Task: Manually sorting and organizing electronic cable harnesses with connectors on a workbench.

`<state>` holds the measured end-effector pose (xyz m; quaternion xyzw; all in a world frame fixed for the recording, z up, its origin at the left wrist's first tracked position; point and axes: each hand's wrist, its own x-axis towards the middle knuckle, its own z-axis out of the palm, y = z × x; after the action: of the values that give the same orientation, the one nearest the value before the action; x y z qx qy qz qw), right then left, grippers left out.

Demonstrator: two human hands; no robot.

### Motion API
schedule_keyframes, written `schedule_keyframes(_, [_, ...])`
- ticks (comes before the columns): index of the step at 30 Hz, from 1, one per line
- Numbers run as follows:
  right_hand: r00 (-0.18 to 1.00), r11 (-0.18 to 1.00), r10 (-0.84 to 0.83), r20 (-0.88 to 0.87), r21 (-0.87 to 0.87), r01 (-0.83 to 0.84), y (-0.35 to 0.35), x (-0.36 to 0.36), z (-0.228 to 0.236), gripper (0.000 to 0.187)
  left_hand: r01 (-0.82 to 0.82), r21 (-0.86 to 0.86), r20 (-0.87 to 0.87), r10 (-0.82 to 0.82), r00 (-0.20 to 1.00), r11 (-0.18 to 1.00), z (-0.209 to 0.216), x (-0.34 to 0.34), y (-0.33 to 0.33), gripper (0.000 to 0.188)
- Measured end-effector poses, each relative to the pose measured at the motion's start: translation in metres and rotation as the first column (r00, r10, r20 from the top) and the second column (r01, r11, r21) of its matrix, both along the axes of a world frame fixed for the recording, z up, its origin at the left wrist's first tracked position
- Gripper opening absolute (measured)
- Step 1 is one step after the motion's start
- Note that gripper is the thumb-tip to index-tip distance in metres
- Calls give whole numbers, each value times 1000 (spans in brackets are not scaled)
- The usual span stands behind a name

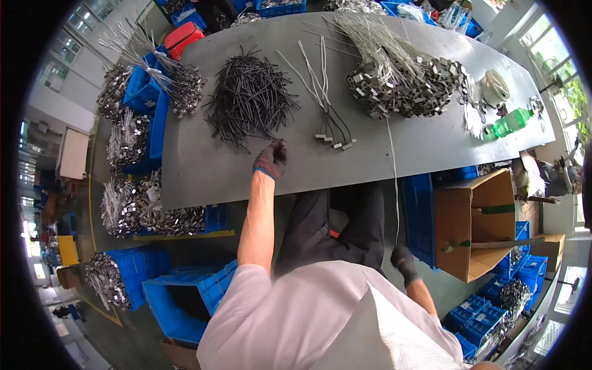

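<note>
My left hand, in a dark knit glove, is at the near edge of a heap of thin black tubes. Its fingers are curled together; what they hold, if anything, is too small to make out. My right hand, gloved too, is low beyond the table's front edge, closed on the lower end of a long white wire. That wire runs up over the edge to a big bundle of pale wires with metal-cased ends. Between the heaps lie several white wires with black sleeves and small metal ends.
The grey table ends just ahead of my lap. A green bottle and a roll of tape are at its right. Blue crates of wired parts stand on the left. An open cardboard box is close to my right arm.
</note>
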<state>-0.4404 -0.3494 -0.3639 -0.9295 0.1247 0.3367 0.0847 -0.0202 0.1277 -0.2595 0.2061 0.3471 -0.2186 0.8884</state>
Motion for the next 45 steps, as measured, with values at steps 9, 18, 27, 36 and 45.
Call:
schedule_keyframes(9, [884, 987, -61, 463, 159, -15, 62, 37, 72, 20, 153, 10, 207, -152, 967, 988, -18, -28, -198, 14])
schedule_keyframes(18, [939, 1000, -7, 343, -7, 10, 12, 24, 45, 16, -475, 339, 635, 175, 753, 812, 121, -31, -202, 10])
schedule_keyframes(27, [982, 971, 94, 162, 201, -126, 10, 32, 57, 26, 15, 657, 545, -488, 682, 754, 102, -44, -193, 21])
schedule_keyframes(36, [620, 779, -446, 645, 621, -85, 88, 265, 132, 68, -22, 750, 547, -601, 583, 661, 62, -122, -247, 24])
schedule_keyframes(45, [634, 515, -695, 340, 850, 109, 136, 365, 154, 94, 154, 776, 364, -634, 682, 611, 40, -24, -178, 36])
